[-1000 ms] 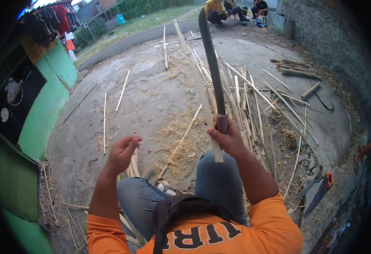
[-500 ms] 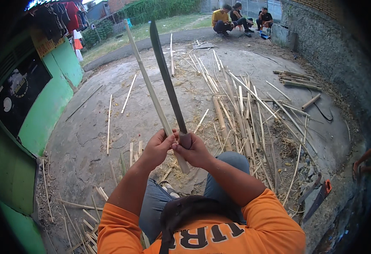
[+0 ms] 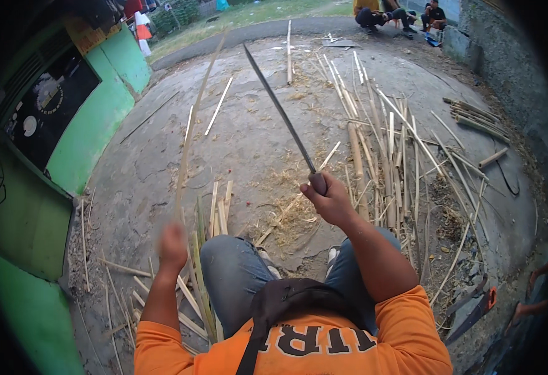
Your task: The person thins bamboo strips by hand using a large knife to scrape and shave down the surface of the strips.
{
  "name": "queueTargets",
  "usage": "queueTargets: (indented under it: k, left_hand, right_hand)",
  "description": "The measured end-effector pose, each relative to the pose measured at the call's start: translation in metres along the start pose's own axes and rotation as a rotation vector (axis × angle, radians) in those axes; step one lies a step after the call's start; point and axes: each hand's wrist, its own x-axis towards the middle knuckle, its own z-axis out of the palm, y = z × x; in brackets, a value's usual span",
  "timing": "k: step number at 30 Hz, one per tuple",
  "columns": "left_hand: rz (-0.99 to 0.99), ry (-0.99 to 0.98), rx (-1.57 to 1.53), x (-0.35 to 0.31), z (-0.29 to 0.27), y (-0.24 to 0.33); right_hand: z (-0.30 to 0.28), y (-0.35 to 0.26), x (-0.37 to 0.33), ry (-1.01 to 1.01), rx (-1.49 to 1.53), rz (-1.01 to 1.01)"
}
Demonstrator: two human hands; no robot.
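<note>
My left hand (image 3: 172, 247), smeared by motion, is closed round the lower end of a long, pale bamboo strip (image 3: 203, 90). The strip stands up and leans slightly right toward its far end. Over on the right, my right hand (image 3: 331, 203) grips the brown handle of a machete (image 3: 283, 115). Its long dark blade points forward and to the left, apart from the strip. Below the hands are my bent knees in jeans (image 3: 233, 265). Several split bamboo pieces (image 3: 214, 209) lie beside my left knee.
A pile of bamboo poles and strips (image 3: 356, 156) spreads over the concrete ahead to the right. Shavings (image 3: 289, 215) litter the ground. An orange-handled saw (image 3: 474, 315) lies at the right. A green wall (image 3: 108, 94) stands left. Several people (image 3: 386, 17) sit far off.
My hands have drawn apart. The left has moved left and nearer my body with the bamboo strip; the right has moved right with the machete. My view has tilted down and turned left.
</note>
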Motion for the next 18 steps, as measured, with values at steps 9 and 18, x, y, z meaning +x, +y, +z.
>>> queueTargets:
  k: [9, 18]
  left_hand:
    - [-0.188, -0.088, -0.068, -0.126, -0.022, 0.012]
    - [-0.177, -0.205, -0.135, -0.202, -0.023, -0.01]
  right_hand:
    - [0.055, -0.01, -0.005, -0.297, -0.375, -0.167]
    - [0.121, -0.002, -0.017, -0.63, -0.852, -0.393]
